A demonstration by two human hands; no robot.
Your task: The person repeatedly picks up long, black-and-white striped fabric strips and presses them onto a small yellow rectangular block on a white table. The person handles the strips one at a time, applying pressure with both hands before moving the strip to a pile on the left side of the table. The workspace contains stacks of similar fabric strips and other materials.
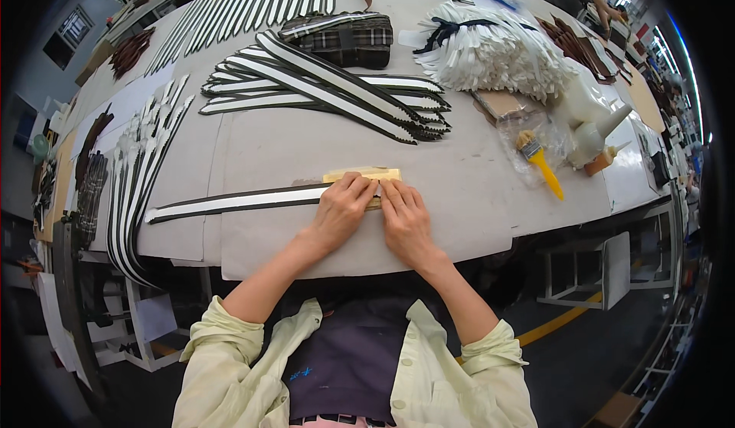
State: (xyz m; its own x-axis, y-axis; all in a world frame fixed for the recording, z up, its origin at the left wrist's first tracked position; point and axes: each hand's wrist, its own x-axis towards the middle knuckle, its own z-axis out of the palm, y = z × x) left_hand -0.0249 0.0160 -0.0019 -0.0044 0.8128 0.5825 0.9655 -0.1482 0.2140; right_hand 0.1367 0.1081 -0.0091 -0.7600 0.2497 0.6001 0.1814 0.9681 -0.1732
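"Where does the black-edged white strip (237, 200) lie?"
"Flat on the surface (260, 236), its long axis running roughly left to right."
"And the left grip (341, 207)?"
"Nearer of the two: fingers clasp the strip's right end beside the yellow block (369, 173), so most of its length stretches away leftward."
"The right grip (407, 217)?"
"Fingertips bunched just beside the left's, the strip to its left; whether they pinch it, I cannot tell."

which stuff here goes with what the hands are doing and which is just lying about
Seemingly in use:
- left hand
- right hand
- strip under the hands
- yellow block
- perhaps the strip pile

Seemingly just lying about:
- brush
- plaid bundle
- white bundle
- stool
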